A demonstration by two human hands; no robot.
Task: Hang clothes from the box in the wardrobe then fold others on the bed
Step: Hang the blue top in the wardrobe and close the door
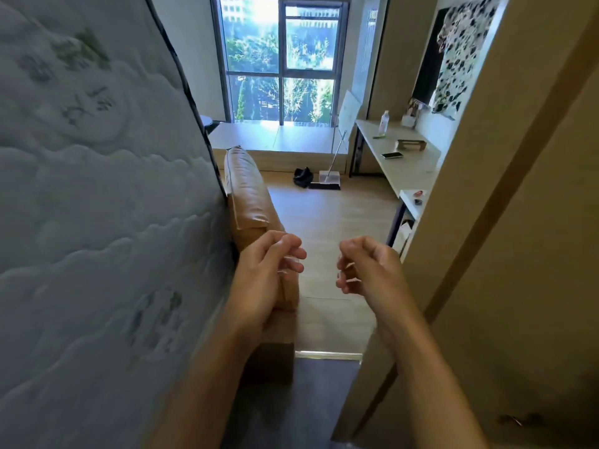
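My left hand [269,270] and my right hand [366,270] are raised side by side in front of me, a small gap between them. Both have loosely curled fingers and hold nothing. A white garment with black spots [460,56] hangs in a dark opening at the upper right, far beyond my hands. No box is in view. A quilted mattress [97,189] stands on edge along the left, against a tan padded bed frame [249,192] just behind my left hand.
A beige wooden panel [518,254] fills the right side. A long white desk [408,163] beyond it carries a bottle [384,123] and a phone [391,154]. A broom with dustpan [329,178] and a black bag [303,177] lie on the wood floor below the window [282,56].
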